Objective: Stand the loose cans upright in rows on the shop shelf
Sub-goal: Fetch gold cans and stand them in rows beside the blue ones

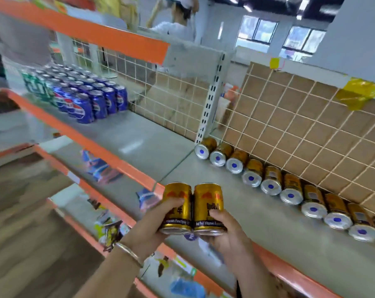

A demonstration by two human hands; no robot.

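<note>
I see the left thumb (pixel 172 204) curled across the front of one gold can (pixel 178 211), with the rest of that hand's fingers wrapped behind it, out of my sight. The right thumb (pixel 219 216) lies the same way on a second gold can (pixel 209 203). So the left hand (pixel 152 222) grips one can and the right hand (pixel 227 231) grips the other. The two cans touch side by side, tops tilted away from me. A thin bracelet (pixel 128 251) circles the left wrist.

My landmark is the white slotted post (pixel 210 97) at the back of the shelf (pixel 257 229). The held pair hangs in front of the post and slightly to its left, over the shelf's orange front edge (pixel 139 177).

From the foot of the post a row of gold cans (pixel 270 181) runs off to the right. They lie on their sides against the wire grid (pixel 289 130), silver ends facing me, each touching the next.

Well to the left of the post, blue cans (pixel 91 102) stand upright in packed rows, with green cans (pixel 36 87) just beyond them.
</note>
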